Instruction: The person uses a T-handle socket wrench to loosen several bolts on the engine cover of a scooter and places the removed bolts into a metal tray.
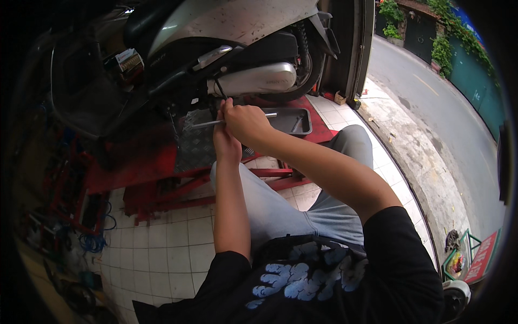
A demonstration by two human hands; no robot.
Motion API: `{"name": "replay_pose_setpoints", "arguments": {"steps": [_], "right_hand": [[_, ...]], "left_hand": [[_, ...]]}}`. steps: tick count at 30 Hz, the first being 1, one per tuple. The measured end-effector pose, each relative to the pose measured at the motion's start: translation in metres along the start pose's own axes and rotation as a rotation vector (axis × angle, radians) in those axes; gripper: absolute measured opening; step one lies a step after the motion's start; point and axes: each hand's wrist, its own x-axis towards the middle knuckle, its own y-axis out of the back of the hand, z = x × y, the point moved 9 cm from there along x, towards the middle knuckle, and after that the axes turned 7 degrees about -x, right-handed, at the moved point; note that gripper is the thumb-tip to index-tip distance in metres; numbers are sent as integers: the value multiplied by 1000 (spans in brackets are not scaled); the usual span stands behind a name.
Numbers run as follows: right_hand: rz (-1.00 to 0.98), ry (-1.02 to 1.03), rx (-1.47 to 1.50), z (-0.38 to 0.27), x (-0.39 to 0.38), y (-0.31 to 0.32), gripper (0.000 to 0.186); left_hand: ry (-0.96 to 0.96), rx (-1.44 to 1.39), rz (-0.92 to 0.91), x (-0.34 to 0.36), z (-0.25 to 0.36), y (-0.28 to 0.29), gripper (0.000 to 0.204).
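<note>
Both my hands meet at the side of a scooter, around a T-handle wrench. My right hand [245, 123] is closed over the middle of the wrench, whose silver crossbar [208, 124] sticks out on both sides. Just left of it, my left hand [227, 144] is closed against the same tool, its fingers partly hidden by the right hand. A thin dark shaft [219, 87] runs up from my fingertips toward the scooter's silver engine cover [259, 79]. What the shaft's far end touches is too dark to make out.
The scooter [216, 24] stands on a red lift platform [145, 173] with a chequered metal plate [191, 148]. A grey tray [303, 123] holding a metal tool lies right of my hands. Blue hose [94, 242] coils on the white tiles at left. A road [426, 92] runs along the right.
</note>
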Motion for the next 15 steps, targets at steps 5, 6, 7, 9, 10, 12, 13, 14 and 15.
{"name": "replay_pose_setpoints", "arguments": {"steps": [5,6,7,9,10,12,13,14,15], "right_hand": [[49,-5,-49,10,16,-16,41],[19,-6,-10,16,21,-21,39],[-11,-2,30,19,26,-21,36],[-63,-30,131,24,32,-20,32],[-91,-57,193,24,35,-18,30],[-142,-124,307,24,38,-14,27],[-163,-168,357,26,39,-15,27],[-182,-211,408,28,39,-17,26],[-164,-208,392,26,39,-14,26]], "left_hand": [[11,84,-48,-1,1,-8,47],[6,90,-9,-2,1,-6,47],[-3,95,30,-3,2,-5,47],[-30,108,58,-3,6,-6,46],[-51,111,54,-4,10,-6,45],[-74,120,38,-6,16,-6,43],[-74,123,24,-5,18,-8,42],[-75,128,9,-6,19,-10,42],[-80,129,19,-6,19,-9,41]]}}
